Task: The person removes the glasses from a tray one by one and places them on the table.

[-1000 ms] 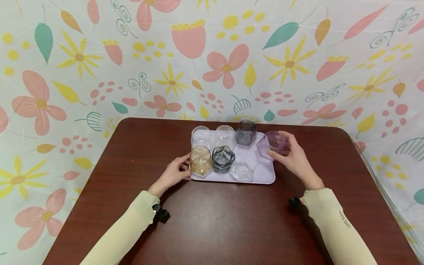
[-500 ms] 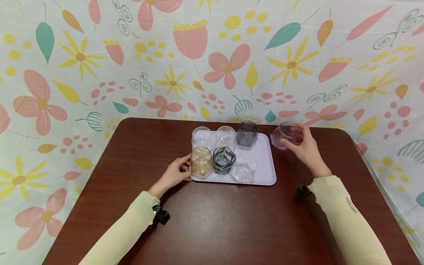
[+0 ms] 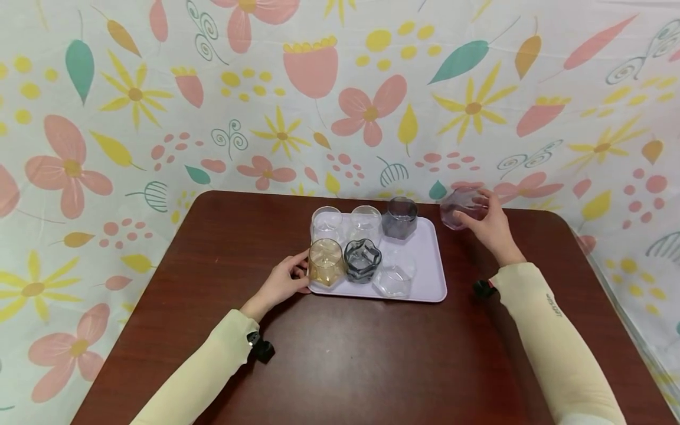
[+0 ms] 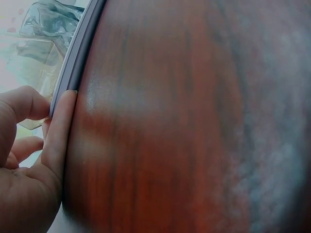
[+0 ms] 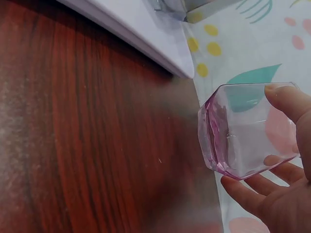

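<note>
My right hand (image 3: 491,229) grips the pink-purple glass (image 3: 461,208) beyond the tray's right back corner. In the right wrist view, thumb and fingers of the hand (image 5: 286,194) clasp the tilted glass (image 5: 243,131) near its rim. At the left end of the lilac tray (image 3: 431,271), my left hand (image 3: 280,284) holds the edge beside the amber glass (image 3: 326,263). The left wrist view has that hand (image 4: 31,160) pinching the tray rim (image 4: 80,53).
On the tray also stand two clear glasses (image 3: 327,224) at the back left, a dark grey glass (image 3: 400,219), a wavy smoky glass (image 3: 362,261) and a clear angular glass (image 3: 394,280). A patterned cloth (image 3: 212,88) hangs behind the brown table (image 3: 340,360).
The right hand has carried the pink-purple glass off the tray's right side, rightward and back, and the glass has tilted. The left hand has stayed at the tray's left end.
</note>
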The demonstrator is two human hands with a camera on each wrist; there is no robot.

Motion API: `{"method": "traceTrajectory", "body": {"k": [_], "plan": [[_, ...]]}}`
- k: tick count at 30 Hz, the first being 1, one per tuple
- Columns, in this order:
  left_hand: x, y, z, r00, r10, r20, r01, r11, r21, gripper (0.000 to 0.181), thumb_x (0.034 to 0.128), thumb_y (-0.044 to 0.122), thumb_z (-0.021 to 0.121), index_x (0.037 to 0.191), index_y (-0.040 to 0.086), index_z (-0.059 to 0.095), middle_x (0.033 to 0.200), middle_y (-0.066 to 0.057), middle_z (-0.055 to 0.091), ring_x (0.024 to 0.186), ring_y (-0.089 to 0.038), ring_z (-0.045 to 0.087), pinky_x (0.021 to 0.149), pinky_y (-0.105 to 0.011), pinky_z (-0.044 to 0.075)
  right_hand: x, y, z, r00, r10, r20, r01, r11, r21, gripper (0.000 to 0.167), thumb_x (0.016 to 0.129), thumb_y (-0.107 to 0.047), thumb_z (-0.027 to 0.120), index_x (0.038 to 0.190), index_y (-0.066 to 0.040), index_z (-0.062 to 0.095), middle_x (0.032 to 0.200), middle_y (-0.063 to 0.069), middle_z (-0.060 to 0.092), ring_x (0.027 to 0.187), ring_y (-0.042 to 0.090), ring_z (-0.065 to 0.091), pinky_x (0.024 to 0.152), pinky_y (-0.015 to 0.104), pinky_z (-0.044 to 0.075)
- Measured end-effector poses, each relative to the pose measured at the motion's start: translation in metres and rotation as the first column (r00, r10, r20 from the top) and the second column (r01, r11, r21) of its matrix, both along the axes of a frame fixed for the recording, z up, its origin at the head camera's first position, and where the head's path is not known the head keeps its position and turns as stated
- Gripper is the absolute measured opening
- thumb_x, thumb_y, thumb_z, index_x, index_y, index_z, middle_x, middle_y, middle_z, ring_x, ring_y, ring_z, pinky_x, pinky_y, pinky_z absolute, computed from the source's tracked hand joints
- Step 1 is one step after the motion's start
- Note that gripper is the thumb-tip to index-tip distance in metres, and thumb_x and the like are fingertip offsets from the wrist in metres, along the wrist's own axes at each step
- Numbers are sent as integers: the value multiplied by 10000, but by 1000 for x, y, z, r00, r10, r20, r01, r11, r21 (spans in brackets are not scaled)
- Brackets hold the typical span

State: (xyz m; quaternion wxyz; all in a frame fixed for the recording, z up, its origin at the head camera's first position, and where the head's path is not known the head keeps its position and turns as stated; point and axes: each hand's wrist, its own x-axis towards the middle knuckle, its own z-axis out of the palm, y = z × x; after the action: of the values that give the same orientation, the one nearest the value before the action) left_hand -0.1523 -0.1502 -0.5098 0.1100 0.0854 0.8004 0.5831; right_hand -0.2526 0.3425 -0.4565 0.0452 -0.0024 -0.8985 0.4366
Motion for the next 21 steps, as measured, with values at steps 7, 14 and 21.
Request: {"method": "traceTrajectory", "body": {"k": [7,14,21], "plan": [[2,0,3,1000,-4,-17,5,1000,23,772,800,-139,628,1544,-24,456,1161,-219,552,841,-174,609,641,-322,682,-6,-2,-5,1000,-11,21,12,1000,-17,961,962,-424,727,1645,-116,126,1582,300,347,1386,498,384,1142,703,405],[3,2,5,1000,-3,-19,4,1000,25,761,807,-142,621,1541,-25,460,1157,-218,549,838,-175,596,639,-324,682,-6,0,-7,1000,-10,1,10,1000,-22,958,965,-406,728,1652,-127,120,1594,298,335,1389,499,382,1147,691,398],[2,0,3,1000,2,-18,-1,1000,27,747,821,-132,604,1545,-27,451,1159,-221,546,840,-203,601,639,-320,681,-9,-1,-9,999,4,36,-4,1000,-3,977,982,-419,698,1669,-155,55,1624,325,273,1445,525,333,1178,707,350]]}}
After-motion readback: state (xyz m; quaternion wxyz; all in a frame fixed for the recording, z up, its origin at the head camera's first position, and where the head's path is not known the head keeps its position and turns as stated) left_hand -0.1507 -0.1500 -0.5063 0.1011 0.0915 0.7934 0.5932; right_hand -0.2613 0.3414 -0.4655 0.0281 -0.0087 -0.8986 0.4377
